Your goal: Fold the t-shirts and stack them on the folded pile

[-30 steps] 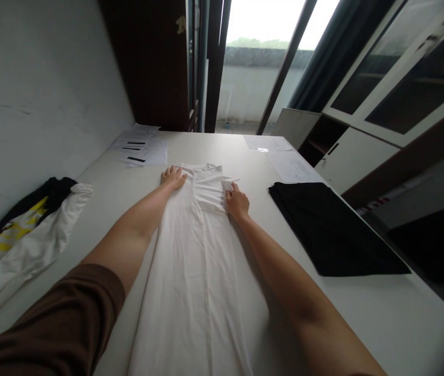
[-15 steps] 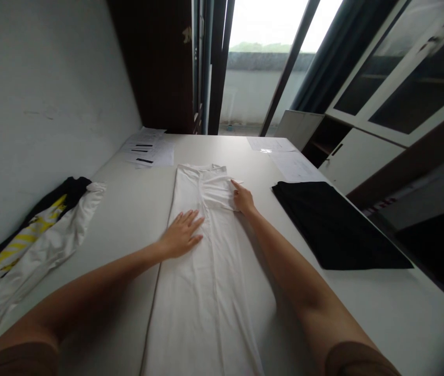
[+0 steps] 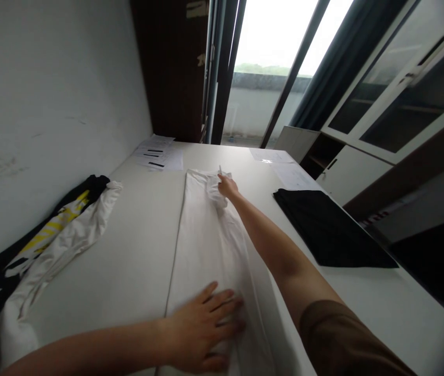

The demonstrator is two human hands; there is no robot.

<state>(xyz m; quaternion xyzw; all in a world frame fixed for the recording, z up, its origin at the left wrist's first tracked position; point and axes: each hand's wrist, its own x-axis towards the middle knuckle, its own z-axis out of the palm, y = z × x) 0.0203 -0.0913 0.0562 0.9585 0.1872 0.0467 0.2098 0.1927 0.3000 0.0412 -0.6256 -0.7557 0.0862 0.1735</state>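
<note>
While the white garment lies as a long, narrow strip folded lengthwise down the middle of the white table, both hands of the person rest on it at opposite ends. At the near end, the left hand lies palm down with its fingers spread apart and flat on the cloth, gripping nothing. At the far end, the right hand is reached out at full arm's length, its fingers drawn together on a bunched, slightly raised bit of the garment's fabric. Between the two hands the strip lies smooth, with one lengthwise crease running along its right side beside the right forearm. A brown sleeve covers the right upper arm at the lower edge of the view.

To the right of the garment, well apart from it, a black cloth lies flat on the table. To the left, against the wall, sits a loose heap of clothes in black, white and yellow stripes. Printed papers lie at the far left corner of the table, and more sheets at the far right. Beyond the table stand a glass door and, to the right, a glazed cabinet.
</note>
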